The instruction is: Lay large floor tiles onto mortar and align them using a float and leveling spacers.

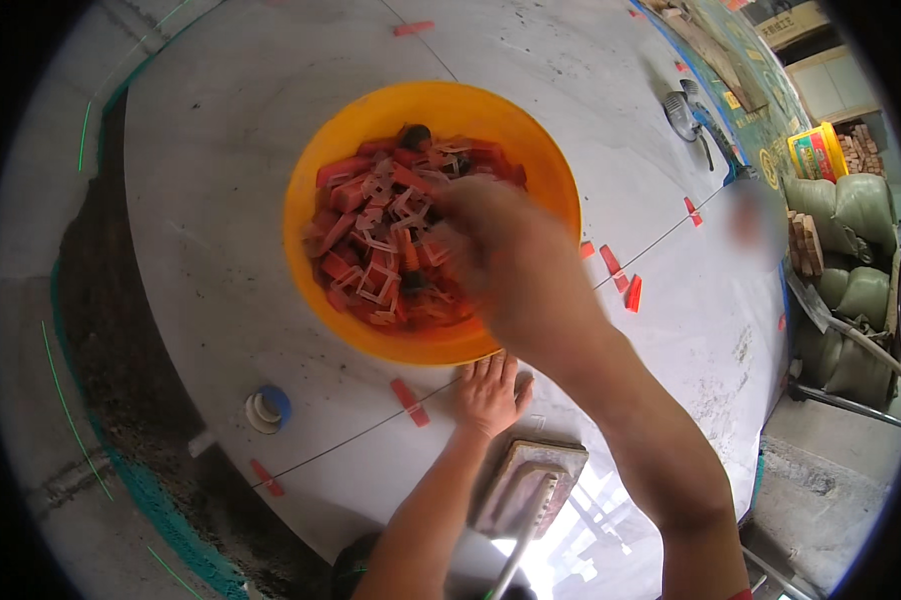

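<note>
Right forearm (661,440), nearest the camera, extends over the pale floor slabs (221,250) to the yellow basin (551,190). Right hand (506,245) is above the heap inside, blurred; its fingers appear curled downward, but whether they grasp a piece cannot be told. Left hand (491,400) lies palm down on the slabs, fingers extended and released, tips at the basin's near edge; contact cannot be confirmed.

Red wedges (346,195) and clear plastic clips (379,288) lie mixed in the basin, mostly left of the right hand. Other wedges lie on the slabs, several across the dark joint (371,430).

Assessment: the clips' open frames look prone to snagging. A fingertip pinch on one exposed piece, lifted straight up with a light shake, should disturb less than a full-fist scoop. Wedges are best taken by the thick end. Should the basin slide, the left hand would serve better braced against its wall. Both forearms should stay clear of the flat rectangular tool (533,480) between them.
</note>
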Tool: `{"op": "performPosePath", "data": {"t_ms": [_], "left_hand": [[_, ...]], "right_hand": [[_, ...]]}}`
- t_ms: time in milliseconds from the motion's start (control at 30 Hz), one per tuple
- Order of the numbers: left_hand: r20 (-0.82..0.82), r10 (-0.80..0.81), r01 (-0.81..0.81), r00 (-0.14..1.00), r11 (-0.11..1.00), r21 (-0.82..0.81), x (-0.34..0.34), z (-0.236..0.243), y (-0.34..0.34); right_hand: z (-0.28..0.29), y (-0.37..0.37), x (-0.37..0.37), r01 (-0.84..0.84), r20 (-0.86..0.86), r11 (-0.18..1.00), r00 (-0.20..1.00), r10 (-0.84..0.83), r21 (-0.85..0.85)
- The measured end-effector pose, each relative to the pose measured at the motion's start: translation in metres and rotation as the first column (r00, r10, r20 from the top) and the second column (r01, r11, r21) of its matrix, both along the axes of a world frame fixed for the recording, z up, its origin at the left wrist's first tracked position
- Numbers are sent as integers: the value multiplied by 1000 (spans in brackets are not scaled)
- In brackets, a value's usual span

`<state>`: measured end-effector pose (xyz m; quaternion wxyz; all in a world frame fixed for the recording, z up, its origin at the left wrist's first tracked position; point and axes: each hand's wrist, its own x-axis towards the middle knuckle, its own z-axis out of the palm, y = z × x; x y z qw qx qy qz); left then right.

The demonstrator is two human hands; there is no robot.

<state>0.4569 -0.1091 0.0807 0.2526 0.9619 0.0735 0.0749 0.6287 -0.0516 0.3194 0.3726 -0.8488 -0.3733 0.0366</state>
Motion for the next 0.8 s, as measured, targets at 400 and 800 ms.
{"op": "performPosePath", "data": {"t_ms": [400,800], "left_hand": [[4,16,-16,1000,1000,-27,-6,-9,-1],[-22,8,-9,1000,997,-73,0,1,5]], "right_hand": [[-8,20,1,-127,-299,975,952,69,-180],[-4,13,21,-188,97,976,975,199,-113]]}}
